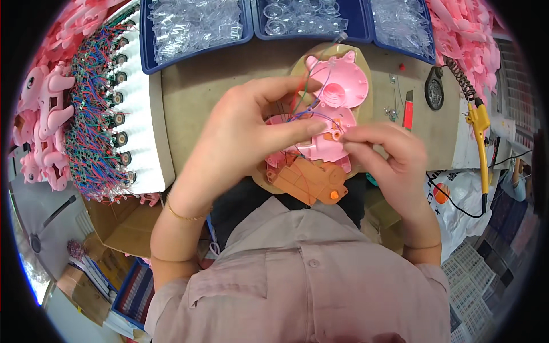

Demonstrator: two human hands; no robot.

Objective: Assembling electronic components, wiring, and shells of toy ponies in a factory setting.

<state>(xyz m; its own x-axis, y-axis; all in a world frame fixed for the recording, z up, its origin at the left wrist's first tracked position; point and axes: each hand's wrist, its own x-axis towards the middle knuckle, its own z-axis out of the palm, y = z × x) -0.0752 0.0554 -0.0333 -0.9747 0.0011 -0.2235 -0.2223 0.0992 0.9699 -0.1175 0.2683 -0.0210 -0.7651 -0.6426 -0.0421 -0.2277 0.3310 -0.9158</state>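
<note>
A pink plastic toy shell [355, 86] lies open on a pale board [366, 63] in front of me. Its upper part has a round cup and small ears. My left hand [251, 123] arches over the shell's left side, with fingers and thumb curled around thin coloured wires [295, 102]. Blue-purple wire [327, 116] runs across the shell toward my right hand [389, 150], whose thumb and forefinger pinch at its end beside a small round post. An orange-brown gearbox [309, 180] with an orange knob sits at the near edge. My left hand hides part of the shell.
Blue trays [250, 35] of clear plastic parts line the back. Many wired speakers [120, 118] stand in a white rack at left, beside pink toy pieces [48, 108]. At right are a red-handled knife [408, 114], a dark oval weight [434, 90] and a yellow soldering iron [479, 134].
</note>
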